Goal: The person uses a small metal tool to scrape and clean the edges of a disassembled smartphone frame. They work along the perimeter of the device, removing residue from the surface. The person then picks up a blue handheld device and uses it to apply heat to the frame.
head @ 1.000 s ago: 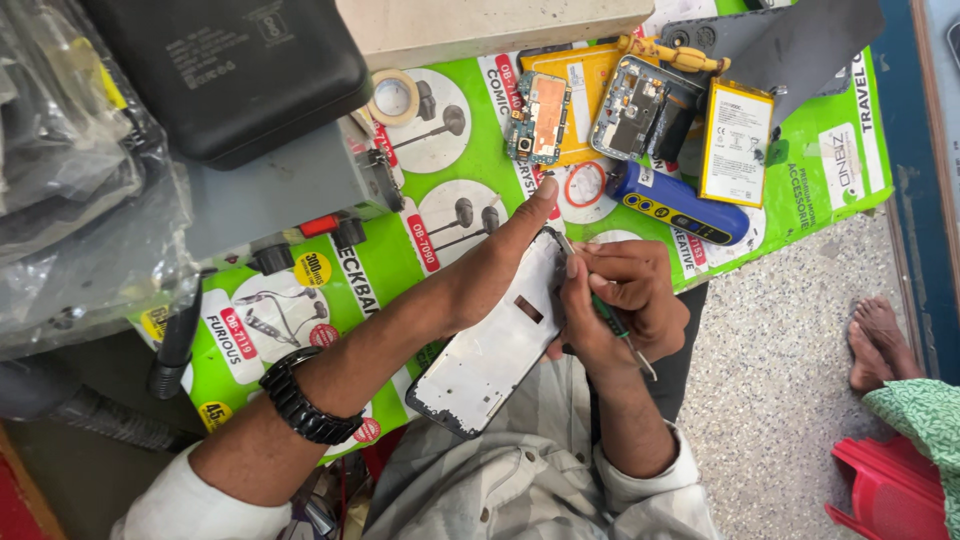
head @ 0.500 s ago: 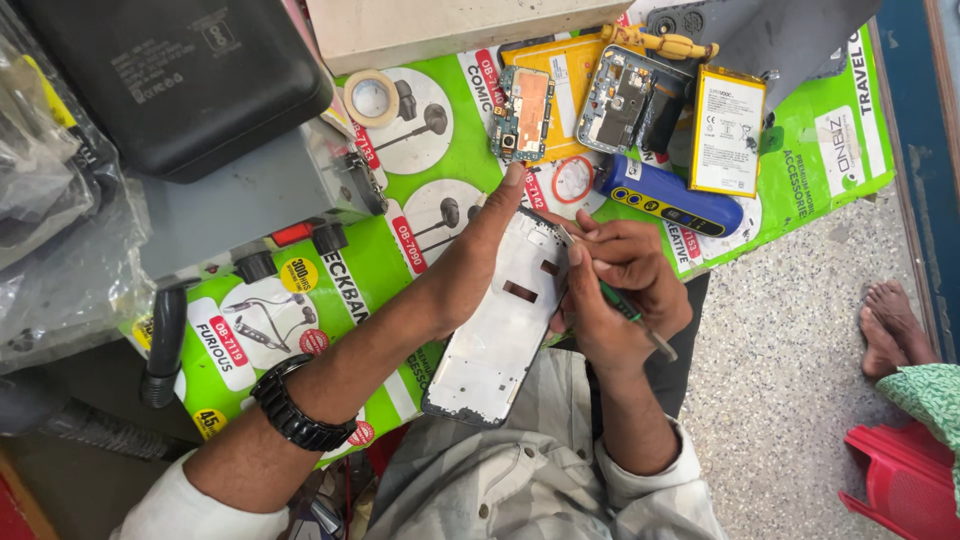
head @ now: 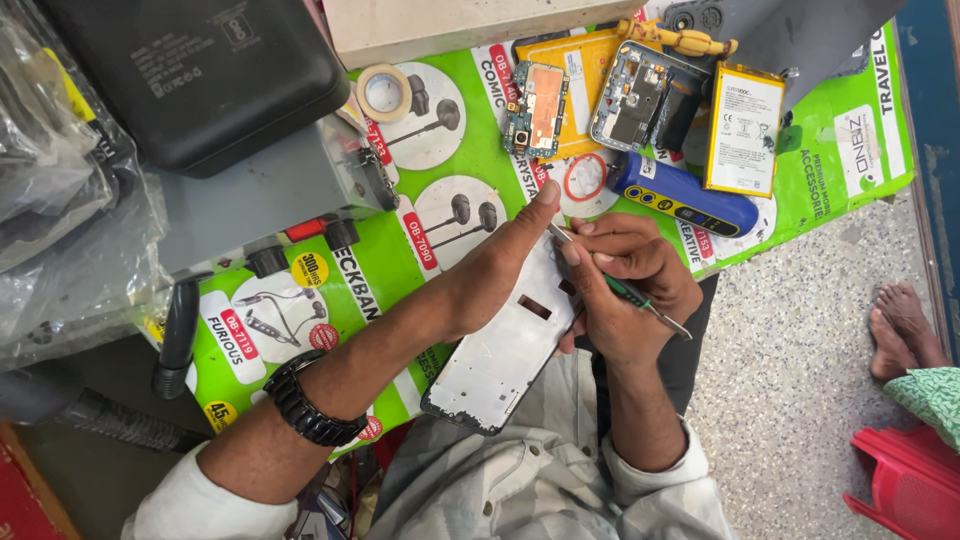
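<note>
My left hand [head: 500, 265] grips a white phone frame [head: 500, 355] at its upper end, thumb stretched toward the top edge. My right hand [head: 625, 285] pinches a thin green-handled tool [head: 625, 290], whose metal tip touches the frame's top corner near my left thumb. The frame slants from my lap up over the green printed mat [head: 440, 200]. A black watch [head: 310, 405] sits on my left wrist.
On the mat lie two circuit boards [head: 535, 105], a yellow-edged battery [head: 745, 130], a blue cylindrical device [head: 685, 195], a tape roll [head: 385, 92] and a grey box with knobs [head: 260, 195]. A black case [head: 190, 70] lies top left. Another person's bare foot [head: 905, 325] and a red stool [head: 910, 480] are at right.
The phone frame and both hands have shifted slightly up and right in view. The tool tip stays at the frame's top corner.
</note>
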